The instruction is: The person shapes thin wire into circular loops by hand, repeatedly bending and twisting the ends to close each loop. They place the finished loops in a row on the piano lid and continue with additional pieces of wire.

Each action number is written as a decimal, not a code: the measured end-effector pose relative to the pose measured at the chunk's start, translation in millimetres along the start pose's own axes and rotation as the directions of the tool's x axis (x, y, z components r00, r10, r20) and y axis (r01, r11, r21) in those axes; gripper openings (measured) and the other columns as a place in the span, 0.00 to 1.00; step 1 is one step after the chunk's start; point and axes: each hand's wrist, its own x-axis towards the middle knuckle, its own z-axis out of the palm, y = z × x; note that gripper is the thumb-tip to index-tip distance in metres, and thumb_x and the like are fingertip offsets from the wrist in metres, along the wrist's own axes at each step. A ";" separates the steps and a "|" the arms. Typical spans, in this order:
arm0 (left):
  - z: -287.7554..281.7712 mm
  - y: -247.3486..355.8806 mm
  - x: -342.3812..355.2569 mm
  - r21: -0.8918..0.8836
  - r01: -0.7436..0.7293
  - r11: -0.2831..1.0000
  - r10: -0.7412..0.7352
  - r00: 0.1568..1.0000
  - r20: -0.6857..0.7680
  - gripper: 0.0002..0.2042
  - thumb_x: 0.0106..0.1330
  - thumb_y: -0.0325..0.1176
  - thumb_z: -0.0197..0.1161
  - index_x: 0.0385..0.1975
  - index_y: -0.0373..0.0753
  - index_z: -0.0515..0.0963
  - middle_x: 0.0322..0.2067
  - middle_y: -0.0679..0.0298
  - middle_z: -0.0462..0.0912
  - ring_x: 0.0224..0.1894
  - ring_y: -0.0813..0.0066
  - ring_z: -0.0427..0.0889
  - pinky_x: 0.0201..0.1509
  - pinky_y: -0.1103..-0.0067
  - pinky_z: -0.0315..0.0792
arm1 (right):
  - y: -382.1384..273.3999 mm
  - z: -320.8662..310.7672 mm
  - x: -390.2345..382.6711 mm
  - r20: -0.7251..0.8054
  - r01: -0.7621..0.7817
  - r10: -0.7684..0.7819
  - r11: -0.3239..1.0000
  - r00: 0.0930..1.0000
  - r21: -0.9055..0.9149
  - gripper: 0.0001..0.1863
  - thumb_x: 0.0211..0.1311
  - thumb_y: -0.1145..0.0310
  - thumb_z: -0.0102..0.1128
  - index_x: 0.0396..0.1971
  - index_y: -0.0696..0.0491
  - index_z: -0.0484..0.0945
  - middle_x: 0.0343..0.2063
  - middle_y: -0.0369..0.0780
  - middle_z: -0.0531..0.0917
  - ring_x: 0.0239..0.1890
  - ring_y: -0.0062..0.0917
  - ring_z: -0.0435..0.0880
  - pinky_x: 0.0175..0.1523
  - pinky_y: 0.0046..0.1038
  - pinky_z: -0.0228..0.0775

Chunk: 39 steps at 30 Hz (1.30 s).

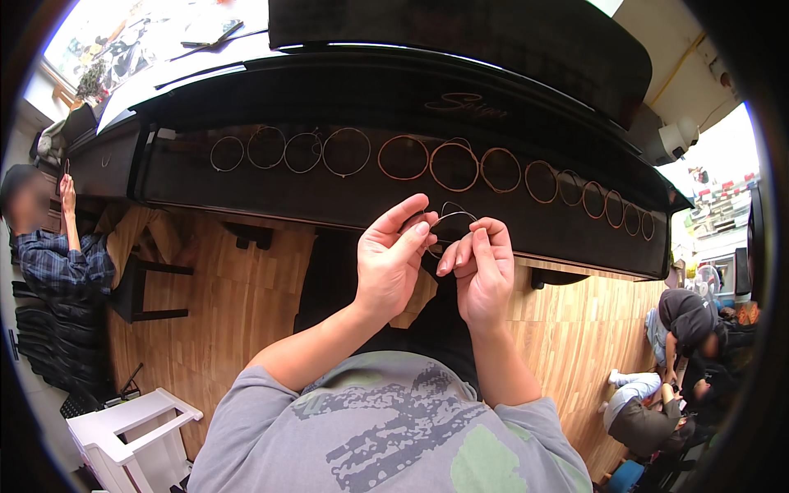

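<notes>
Pinching thin looped wire (457,213) between left grip (389,261) and right grip (482,275) by the surface's (246,191) near edge; arching crosswise, roughly along that edge; showing faint script lettering (466,103) toward the far edge.

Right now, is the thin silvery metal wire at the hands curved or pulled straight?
Curved: the thin silvery metal wire bows in an arc between the left hand and right hand.
</notes>
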 end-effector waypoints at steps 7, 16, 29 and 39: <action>-5.5 -2.8 -0.5 0.030 0.057 0.998 -0.055 0.998 -0.035 0.15 0.62 0.19 0.60 0.49 0.31 0.75 0.42 0.58 0.81 0.43 0.75 0.81 0.45 0.81 0.77 | 2.8 -1.1 0.9 -0.019 0.021 -0.021 0.999 1.000 0.046 0.06 0.73 0.69 0.42 0.42 0.54 0.67 0.19 0.33 0.66 0.22 0.20 0.71 0.31 0.23 0.68; -11.4 -9.4 -2.6 0.478 0.090 0.874 -0.180 0.973 0.146 0.11 0.62 0.24 0.63 0.43 0.28 0.78 0.38 0.61 0.80 0.36 0.79 0.82 0.43 0.83 0.77 | -0.1 -7.3 0.6 -0.045 0.086 -0.089 0.993 0.995 -0.077 0.05 0.72 0.69 0.43 0.40 0.54 0.68 0.19 0.31 0.64 0.20 0.16 0.68 0.29 0.19 0.64; -29.6 3.1 0.5 0.814 -0.302 0.497 -0.057 0.924 0.378 0.05 0.63 0.26 0.61 0.33 0.30 0.80 0.37 0.59 0.79 0.40 0.76 0.80 0.45 0.80 0.75 | -6.7 -13.4 -0.3 -0.074 -0.087 0.080 0.991 0.994 -0.101 0.05 0.69 0.70 0.50 0.36 0.55 0.72 0.12 0.28 0.65 0.12 0.10 0.62 0.18 0.16 0.56; -11.4 22.1 -7.7 0.873 -0.294 0.389 -0.055 0.939 0.340 0.05 0.60 0.25 0.62 0.34 0.32 0.80 0.36 0.58 0.79 0.39 0.75 0.80 0.44 0.81 0.74 | -2.8 -10.0 -3.8 -0.042 -0.071 0.062 0.966 0.997 -0.247 0.06 0.67 0.71 0.55 0.35 0.58 0.76 0.14 0.30 0.73 0.09 0.09 0.62 0.15 0.15 0.56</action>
